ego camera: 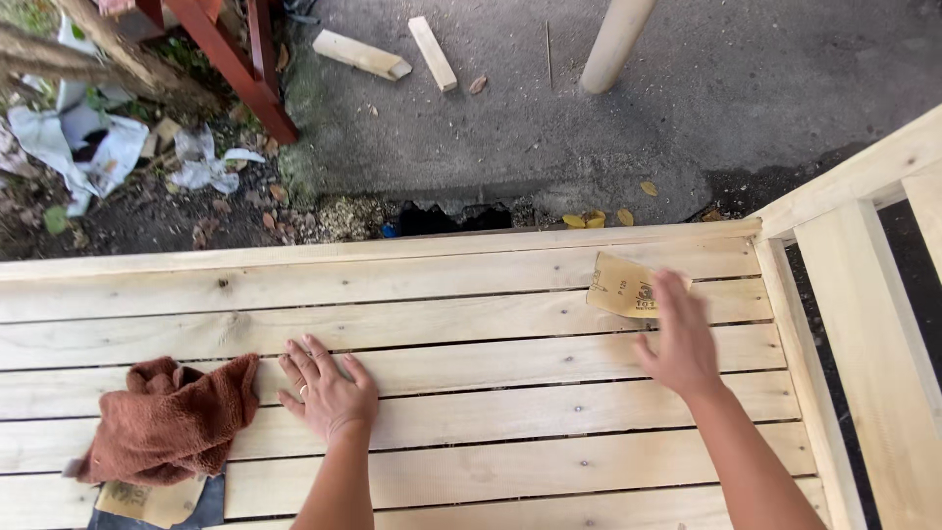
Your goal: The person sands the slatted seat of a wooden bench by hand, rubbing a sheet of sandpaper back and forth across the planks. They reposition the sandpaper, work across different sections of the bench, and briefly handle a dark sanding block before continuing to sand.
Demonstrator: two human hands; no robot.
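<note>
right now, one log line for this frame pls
left hand: flat on slatted wood surface, beside brown cloth | right hand: blurred, fingers on sandpaper sheet | second sandpaper sheet under cloth

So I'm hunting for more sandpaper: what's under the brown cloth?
A tan sandpaper sheet pokes out beneath the brown cloth, over something dark blue. How far either extends underneath is hidden.
</note>
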